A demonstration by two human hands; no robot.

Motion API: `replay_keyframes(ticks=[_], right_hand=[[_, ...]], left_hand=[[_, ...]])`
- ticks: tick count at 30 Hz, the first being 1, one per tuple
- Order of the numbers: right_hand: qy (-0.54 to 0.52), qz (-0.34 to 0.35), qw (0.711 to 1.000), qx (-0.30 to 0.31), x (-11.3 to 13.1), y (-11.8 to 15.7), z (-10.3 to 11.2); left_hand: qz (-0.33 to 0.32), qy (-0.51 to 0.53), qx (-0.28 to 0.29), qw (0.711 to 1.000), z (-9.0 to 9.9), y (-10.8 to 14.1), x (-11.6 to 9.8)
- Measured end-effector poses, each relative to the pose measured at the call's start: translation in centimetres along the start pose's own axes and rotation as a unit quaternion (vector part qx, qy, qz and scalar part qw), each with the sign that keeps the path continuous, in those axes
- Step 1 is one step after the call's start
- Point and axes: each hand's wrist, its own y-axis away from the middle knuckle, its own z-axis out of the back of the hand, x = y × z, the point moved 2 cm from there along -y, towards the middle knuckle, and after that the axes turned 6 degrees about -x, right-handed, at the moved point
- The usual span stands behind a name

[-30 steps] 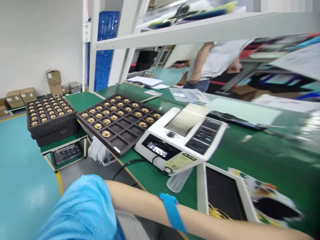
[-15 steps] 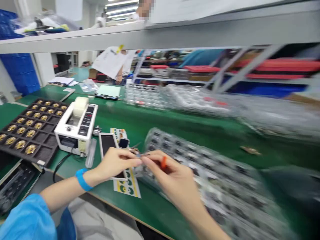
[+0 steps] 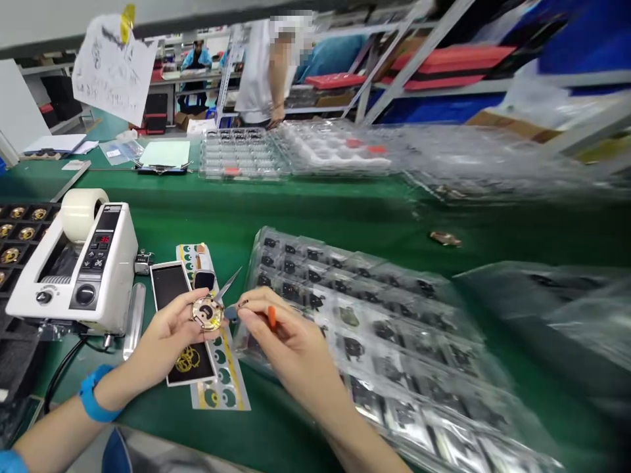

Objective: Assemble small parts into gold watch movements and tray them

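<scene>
My left hand [image 3: 172, 325] holds a round gold-rimmed part [image 3: 207, 314], like a small watch case, with a dark curved shape on its face. Close to its right edge, the pinched fingers of my right hand [image 3: 290, 341] grip a small blue-grey piece [image 3: 231, 314]. An orange bit [image 3: 271, 316] shows between the right fingers; its kind is unclear. A pointed metal blade [image 3: 229, 285] sticks up behind the round part, its other end hidden. Beneath the left hand is a white-framed dark tray [image 3: 170, 286] with thin yellow rings [image 3: 187, 359], partly over a sticker sheet [image 3: 224, 374].
A white tape dispenser [image 3: 111, 256] stands left, beside a black tray of gold round parts [image 3: 27, 233]. Clear blister trays with dark parts [image 3: 345, 315] spread to the right. More plastic trays [image 3: 241, 154] line the back, where a person in white [image 3: 256, 72] stands.
The view has swung right and down. My hands have drawn slightly apart, and the round gold part now faces up in my left hand. The person at the back shows more fully.
</scene>
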Motion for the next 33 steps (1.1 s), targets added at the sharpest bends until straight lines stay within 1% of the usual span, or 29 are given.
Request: replay_keyframes(ticks=[2, 6, 9, 11, 14, 18, 20, 25, 30, 33], right_hand=[[-0.012, -0.03, 0.999, 0.006, 0.0, 0.4, 0.1], [-0.038, -0.092, 0.995, 0.004, -0.2, 0.6, 0.0], [-0.046, -0.12, 0.992, 0.006, -0.3, 0.6, -0.1], [-0.053, -0.124, 0.991, 0.012, -0.2, 0.6, -0.1], [-0.052, -0.114, 0.992, 0.027, 0.1, 0.5, 0.1], [-0.024, -0.101, 0.994, 0.043, 0.5, 0.5, 0.1], [-0.007, -0.09, 0.995, 0.037, 0.5, 0.5, 0.0], [0.049, -0.044, 0.998, -0.007, 0.2, 0.8, -0.4], [0.055, -0.019, 0.998, 0.004, 0.0, 1.0, -0.6], [0.062, -0.003, 0.998, 0.0, 0.0, 1.1, -0.6]], left_hand=[[-0.005, -0.022, 0.009, 1.0, -0.1, 0.2, 0.2], [-0.011, -0.051, 0.007, 0.999, -0.3, 0.4, 0.4], [0.001, -0.071, 0.01, 0.997, -0.5, 0.6, 0.3], [0.009, -0.086, 0.01, 0.996, -0.6, 0.7, 0.2], [0.008, -0.094, 0.009, 0.996, -0.6, 0.8, 0.0], [-0.006, -0.1, 0.016, 0.995, -0.8, 0.7, 0.0], [-0.011, -0.101, 0.025, 0.995, -0.9, 0.7, 0.1], [-0.023, -0.081, 0.029, 0.996, -1.0, 0.6, 0.3], [-0.016, -0.071, 0.021, 0.997, -1.1, 0.5, 0.4], [-0.014, -0.075, 0.015, 0.997, -1.2, 0.4, 0.3]])
